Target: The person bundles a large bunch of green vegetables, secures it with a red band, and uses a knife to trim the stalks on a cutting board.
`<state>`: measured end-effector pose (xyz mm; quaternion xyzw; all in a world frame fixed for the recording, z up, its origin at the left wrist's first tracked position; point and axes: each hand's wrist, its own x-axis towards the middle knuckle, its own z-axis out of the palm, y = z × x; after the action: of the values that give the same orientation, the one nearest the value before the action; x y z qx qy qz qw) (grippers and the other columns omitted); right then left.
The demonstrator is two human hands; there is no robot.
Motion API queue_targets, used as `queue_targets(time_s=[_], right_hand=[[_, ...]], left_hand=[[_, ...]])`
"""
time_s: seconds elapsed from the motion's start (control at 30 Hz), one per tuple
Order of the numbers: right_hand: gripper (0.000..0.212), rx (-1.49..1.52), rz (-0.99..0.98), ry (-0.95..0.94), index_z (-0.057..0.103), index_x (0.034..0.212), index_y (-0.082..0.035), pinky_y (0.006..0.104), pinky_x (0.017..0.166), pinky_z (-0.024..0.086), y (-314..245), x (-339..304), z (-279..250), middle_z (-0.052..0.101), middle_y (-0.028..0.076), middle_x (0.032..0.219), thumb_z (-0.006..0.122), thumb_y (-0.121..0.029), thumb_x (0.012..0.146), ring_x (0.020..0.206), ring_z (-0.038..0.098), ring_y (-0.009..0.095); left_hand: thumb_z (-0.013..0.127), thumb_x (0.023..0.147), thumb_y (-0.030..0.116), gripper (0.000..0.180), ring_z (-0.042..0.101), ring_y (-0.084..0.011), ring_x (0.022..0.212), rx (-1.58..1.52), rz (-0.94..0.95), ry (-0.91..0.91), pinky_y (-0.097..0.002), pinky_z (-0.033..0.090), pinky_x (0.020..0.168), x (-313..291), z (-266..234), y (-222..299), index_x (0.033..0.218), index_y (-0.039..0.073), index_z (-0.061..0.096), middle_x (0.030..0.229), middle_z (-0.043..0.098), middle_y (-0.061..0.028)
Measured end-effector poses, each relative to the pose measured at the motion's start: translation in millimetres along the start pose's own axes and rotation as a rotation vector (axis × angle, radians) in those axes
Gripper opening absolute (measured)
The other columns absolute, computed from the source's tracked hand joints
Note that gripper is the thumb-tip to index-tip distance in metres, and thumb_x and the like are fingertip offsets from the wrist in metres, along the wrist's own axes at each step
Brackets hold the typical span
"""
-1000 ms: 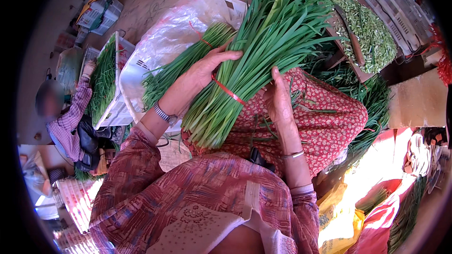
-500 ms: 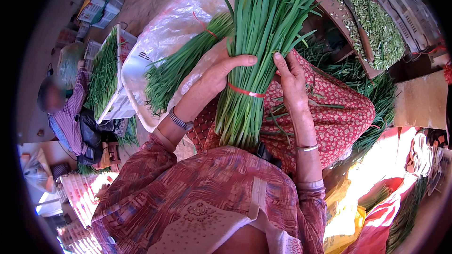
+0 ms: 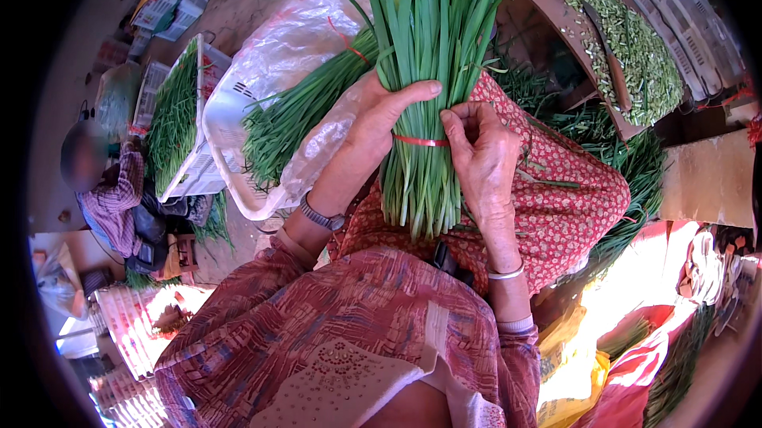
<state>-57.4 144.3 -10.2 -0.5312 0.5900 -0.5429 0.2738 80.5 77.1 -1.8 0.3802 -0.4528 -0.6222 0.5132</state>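
Observation:
A thick bunch of garlic chives (image 3: 425,55) stands over my lap, leaves up and pale stem ends toward me. A red band (image 3: 419,141) circles its lower part. My left hand (image 3: 385,111) grips the bunch from the left, its thumb across the front just above the band; the other fingers are hidden behind. At the right edge, my right hand (image 3: 484,150) is closed, thumb and forefinger pinching the outer chives beside the band. Another tied bunch of chives (image 3: 302,122) lies in a white crate (image 3: 218,138) to my left.
On the right, a board (image 3: 548,0) bears chopped green pieces (image 3: 651,71) and a knife (image 3: 609,59). Loose chives (image 3: 635,174) lie below it. Farther left, a person (image 3: 111,198) sits by another crate of chives (image 3: 176,118). Yellow and red bags (image 3: 583,376) lie at lower right.
The bunch has straightened and shifted slightly, its stem ends moving right. My right hand has come down along its right edge to the band, fingers curling in. My left hand keeps its hold.

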Motion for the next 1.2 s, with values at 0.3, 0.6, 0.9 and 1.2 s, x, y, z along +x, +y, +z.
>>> queue_targets(time_s=[0.3,0.6,0.9,1.2], right_hand=[[0.012,-0.052,-0.279,0.032,0.057,0.09,-0.002,0.0353,0.062,0.051,5.5,-21.8,8.5,0.061,0.012,0.077,0.068,-0.003,0.085,0.067,0.063,0.025],[0.01,1.064,0.362,-0.289,0.051,0.101,-0.004,0.0265,0.075,0.053,10.3,-19.8,-10.5,0.06,0.006,0.095,0.054,-0.013,0.1,0.083,0.06,0.011],[0.01,0.92,0.189,-0.246,0.049,0.103,-0.005,0.0303,0.079,0.056,-6.4,-24.0,-30.0,0.058,0.007,0.096,0.054,-0.013,0.1,0.09,0.059,0.014],[0.016,1.461,0.323,-0.348,0.048,0.104,-0.007,0.0331,0.073,0.059,3.4,-17.3,-32.3,0.05,0.005,0.09,0.058,-0.016,0.096,0.091,0.055,0.019]], left_hand=[[0.076,0.077,0.003,0.049,0.065,-0.0163,0.102,-0.07,-0.106,0.058,-0.0321,0.051,0.091,1.4,-15.5,-8.9,0.123,0.002,0.06,0.114,0.068,-0.0063],[0.076,0.078,0.007,0.05,0.065,-0.0173,0.1,-0.129,-0.196,0.05,-0.0332,0.051,0.09,-2.0,-22.2,-5.5,0.125,0.003,0.059,0.111,0.067,-0.0059],[0.075,0.079,0.01,0.051,0.064,-0.0168,0.1,-0.13,-0.181,0.004,-0.0336,0.051,0.091,-3.4,-7.9,4.8,0.127,0.003,0.057,0.112,0.066,-0.0057],[0.076,0.078,0.013,0.055,0.064,-0.0188,0.101,-0.239,-0.244,0.008,-0.0362,0.054,0.089,1.1,-0.1,2.3,0.128,0.003,0.056,0.111,0.066,-0.0071]])
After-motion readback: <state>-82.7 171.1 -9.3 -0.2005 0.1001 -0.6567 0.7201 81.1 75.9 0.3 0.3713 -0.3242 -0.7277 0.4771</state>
